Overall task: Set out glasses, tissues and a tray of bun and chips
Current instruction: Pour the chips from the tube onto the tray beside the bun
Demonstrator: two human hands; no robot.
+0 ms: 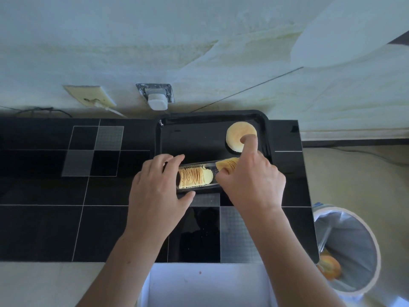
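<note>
A black tray (199,138) lies at the back of the black tiled counter, against the wall. A round pale bun (236,135) rests in the tray's right part. A long clear plastic chip holder (199,187) lies across the tray's front edge, with a row of stacked chips (193,178) in it. My left hand (155,187) grips the holder's left end. My right hand (254,178) is closed on a smaller stack of chips (228,163) at the holder's right end, its index finger stretched out over the bun.
The tiled counter (66,196) stretches to the left. A wall socket with a white plug (157,100) and a second outlet plate (90,97) sit behind it. A lined bin (347,247) stands on the floor at right. A white box edge (205,284) shows below the counter.
</note>
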